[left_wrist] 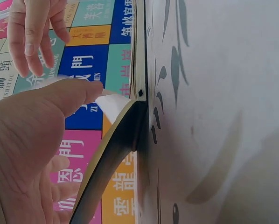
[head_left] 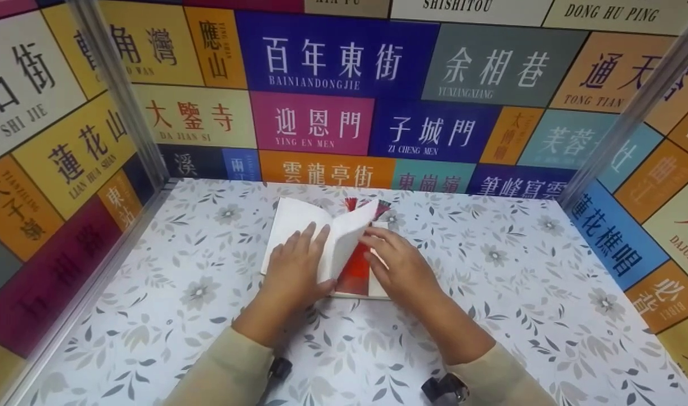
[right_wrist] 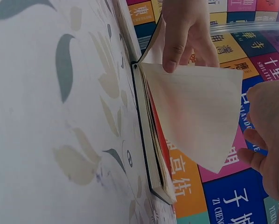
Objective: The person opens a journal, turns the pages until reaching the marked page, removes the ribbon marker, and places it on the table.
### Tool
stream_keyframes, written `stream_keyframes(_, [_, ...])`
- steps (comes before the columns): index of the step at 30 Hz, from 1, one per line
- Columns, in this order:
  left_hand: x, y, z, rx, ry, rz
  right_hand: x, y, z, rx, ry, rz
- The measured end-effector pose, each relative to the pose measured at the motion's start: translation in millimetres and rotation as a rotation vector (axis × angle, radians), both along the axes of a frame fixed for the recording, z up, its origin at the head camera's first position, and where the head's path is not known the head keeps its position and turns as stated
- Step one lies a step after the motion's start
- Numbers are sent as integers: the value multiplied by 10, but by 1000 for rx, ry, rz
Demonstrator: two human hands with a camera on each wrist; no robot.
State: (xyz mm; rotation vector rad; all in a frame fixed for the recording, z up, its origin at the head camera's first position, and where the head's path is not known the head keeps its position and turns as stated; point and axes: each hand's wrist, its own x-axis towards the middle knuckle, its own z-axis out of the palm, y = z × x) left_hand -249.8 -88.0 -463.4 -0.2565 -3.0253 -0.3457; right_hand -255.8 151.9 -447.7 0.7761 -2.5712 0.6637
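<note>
A notebook [head_left: 295, 215] with blank white pages lies spread on the table, one leaf [right_wrist: 200, 107] standing up from its middle. My left hand [head_left: 296, 268] rests on the left-hand pages with fingers extended, its thumb touching the leaf near the spine. To the right, my right hand [head_left: 406, 268] hovers beside the raised leaf, fingers loosely bent; in the right wrist view its fingers are apart from the paper. Under the leaf a flat red bookmark-like strip [head_left: 355, 276] lies on the right side. A red tassel [head_left: 351, 203] and a darker tassel [head_left: 383, 209] stick out past the top edge.
The table [head_left: 208, 332] wears a white cover with grey flowers and leaves. Colourful panels [head_left: 335, 53] with Chinese lettering surround it at the back and both sides. Clear-looking upright corner strips [head_left: 127, 101] stand at the back corners.
</note>
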Motion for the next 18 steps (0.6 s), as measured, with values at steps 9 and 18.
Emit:
stream_keyframes(9, [-20, -36, 24, 73, 98, 41, -41, 37, -72, 53, -160, -46])
stream_keyframes(18, [-51, -99, 54, 31, 138, 54, -141, 82, -180, 147, -365, -42])
